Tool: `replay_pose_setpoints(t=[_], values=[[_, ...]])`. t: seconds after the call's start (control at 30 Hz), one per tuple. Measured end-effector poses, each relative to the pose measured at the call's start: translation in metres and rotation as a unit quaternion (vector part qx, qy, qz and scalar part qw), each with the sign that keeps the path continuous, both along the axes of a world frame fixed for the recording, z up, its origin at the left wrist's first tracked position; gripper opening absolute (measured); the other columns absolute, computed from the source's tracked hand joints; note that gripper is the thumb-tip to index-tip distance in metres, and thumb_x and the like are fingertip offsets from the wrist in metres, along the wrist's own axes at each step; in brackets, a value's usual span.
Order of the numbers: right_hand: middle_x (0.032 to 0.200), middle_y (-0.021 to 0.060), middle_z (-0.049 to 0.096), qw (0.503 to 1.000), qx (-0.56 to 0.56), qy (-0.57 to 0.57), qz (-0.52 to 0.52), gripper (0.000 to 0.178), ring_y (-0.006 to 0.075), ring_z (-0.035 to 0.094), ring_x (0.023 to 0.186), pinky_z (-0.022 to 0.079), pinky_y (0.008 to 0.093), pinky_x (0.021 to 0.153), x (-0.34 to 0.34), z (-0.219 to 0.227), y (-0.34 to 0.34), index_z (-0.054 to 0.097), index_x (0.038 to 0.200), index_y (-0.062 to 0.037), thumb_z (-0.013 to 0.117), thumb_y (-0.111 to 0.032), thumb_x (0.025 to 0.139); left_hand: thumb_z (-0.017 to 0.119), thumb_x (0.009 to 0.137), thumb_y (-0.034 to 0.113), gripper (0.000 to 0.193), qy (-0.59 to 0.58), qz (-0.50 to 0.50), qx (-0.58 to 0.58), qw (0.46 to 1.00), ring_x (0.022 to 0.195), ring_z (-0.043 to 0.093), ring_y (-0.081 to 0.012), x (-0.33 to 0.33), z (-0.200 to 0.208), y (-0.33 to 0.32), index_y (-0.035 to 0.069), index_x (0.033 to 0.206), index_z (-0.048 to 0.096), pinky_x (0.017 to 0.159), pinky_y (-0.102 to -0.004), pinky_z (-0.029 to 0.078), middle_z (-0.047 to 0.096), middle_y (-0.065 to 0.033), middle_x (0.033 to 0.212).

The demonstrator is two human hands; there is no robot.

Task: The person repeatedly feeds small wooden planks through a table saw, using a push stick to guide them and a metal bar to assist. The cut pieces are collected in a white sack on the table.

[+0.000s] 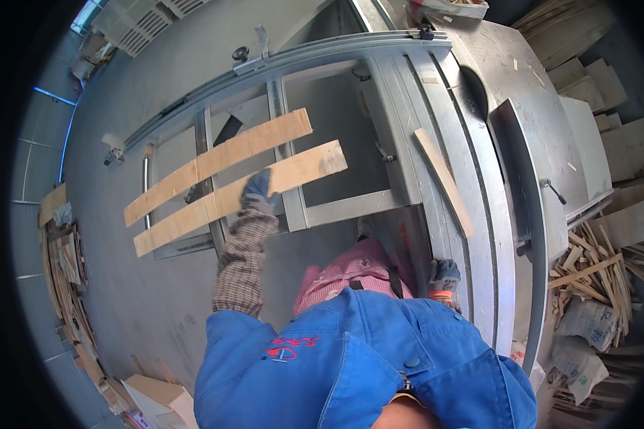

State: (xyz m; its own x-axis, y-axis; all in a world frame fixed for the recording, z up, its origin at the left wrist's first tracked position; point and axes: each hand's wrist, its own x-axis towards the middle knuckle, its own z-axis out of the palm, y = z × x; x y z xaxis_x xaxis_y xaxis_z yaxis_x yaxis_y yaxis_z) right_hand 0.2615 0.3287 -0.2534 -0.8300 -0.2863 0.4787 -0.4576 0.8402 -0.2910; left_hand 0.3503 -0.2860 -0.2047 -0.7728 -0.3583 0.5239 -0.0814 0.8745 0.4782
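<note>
Currently your left hand [259, 193], gloved, presses flat on near board [240, 197]; fingers spread, not clamped. Board lies across saw carriage [293, 207], beside far board [218, 159]. Right hand [444, 274] rests on bench [494, 214] edge; grip state unclear. Risk: unclamped board slides or tips off frame. Loose strip [444, 182] could foul carriage.

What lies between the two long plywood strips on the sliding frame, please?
In the head view, nothing rests between the upper plywood strip and the lower plywood strip; only a narrow gap shows the metal frame and floor beneath. The left hand touches the lower strip.
</note>
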Motion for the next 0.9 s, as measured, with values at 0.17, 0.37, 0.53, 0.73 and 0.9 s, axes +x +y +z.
replay_pose_setpoints(t=[0.17, 0.37, 0.53, 0.73, 0.9], values=[[0.083, 0.0144, 0.065, 0.999, 0.023, 0.017, -0.026, 0.016, 0.0386, 0.063, 0.078, 0.049, 0.0524, 0.067, 0.027, 0.009, 0.009, 0.067, 0.090, -0.0129, 0.065, -0.028, 0.094, 0.085, 0.071, 0.047, 0.120, -0.469, 0.123, -0.139, 0.864, 0.152, 0.024, -0.0328, 0.043, 0.044, -0.055, 0.017, 0.164, 0.014, 0.125, -0.0454, 0.022, 0.023, -0.0107, 0.165], [0.087, 0.0133, 0.065, 0.998, 0.037, 0.014, -0.050, 0.016, 0.0381, 0.063, 0.084, 0.049, 0.0534, 0.071, 0.060, 0.001, 0.025, 0.067, 0.094, -0.0153, 0.066, -0.031, 0.093, 0.084, 0.072, 0.044, 0.114, -0.497, 0.140, -0.187, 0.836, 0.144, 0.035, -0.0310, 0.059, 0.059, -0.037, 0.017, 0.162, 0.020, 0.122, -0.0468, 0.026, 0.036, -0.0103, 0.155], [0.088, 0.0128, 0.065, 0.997, 0.029, 0.024, -0.072, 0.016, 0.0384, 0.063, 0.084, 0.049, 0.0540, 0.071, 0.083, -0.013, 0.027, 0.068, 0.097, -0.0193, 0.065, -0.035, 0.093, 0.075, 0.074, 0.036, 0.088, -0.321, 0.116, -0.184, 0.922, 0.134, 0.046, -0.0344, 0.090, 0.027, -0.060, 0.014, 0.152, 0.040, 0.116, -0.0479, 0.034, 0.050, -0.0152, 0.140], [0.089, 0.0121, 0.066, 0.996, 0.024, 0.029, -0.080, 0.015, 0.0382, 0.064, 0.086, 0.048, 0.0538, 0.071, 0.091, -0.013, 0.041, 0.068, 0.098, -0.0200, 0.066, -0.033, 0.092, 0.087, 0.062, 0.047, 0.124, -0.483, 0.133, -0.090, 0.861, 0.147, 0.035, -0.0321, 0.077, 0.068, -0.049, 0.014, 0.161, 0.020, 0.124, -0.0460, 0.025, 0.038, -0.0149, 0.157], [0.090, 0.0116, 0.066, 0.998, 0.006, 0.016, -0.057, 0.018, 0.0373, 0.064, 0.086, 0.050, 0.0534, 0.072, 0.088, -0.010, 0.044, 0.069, 0.098, -0.0185, 0.067, -0.034, 0.089, 0.090, 0.054, 0.057, 0.135, -0.539, 0.112, -0.105, 0.828, 0.143, 0.039, -0.0324, 0.082, 0.067, -0.055, 0.013, 0.161, 0.021, 0.124, -0.0448, 0.027, 0.045, -0.0139, 0.149]])
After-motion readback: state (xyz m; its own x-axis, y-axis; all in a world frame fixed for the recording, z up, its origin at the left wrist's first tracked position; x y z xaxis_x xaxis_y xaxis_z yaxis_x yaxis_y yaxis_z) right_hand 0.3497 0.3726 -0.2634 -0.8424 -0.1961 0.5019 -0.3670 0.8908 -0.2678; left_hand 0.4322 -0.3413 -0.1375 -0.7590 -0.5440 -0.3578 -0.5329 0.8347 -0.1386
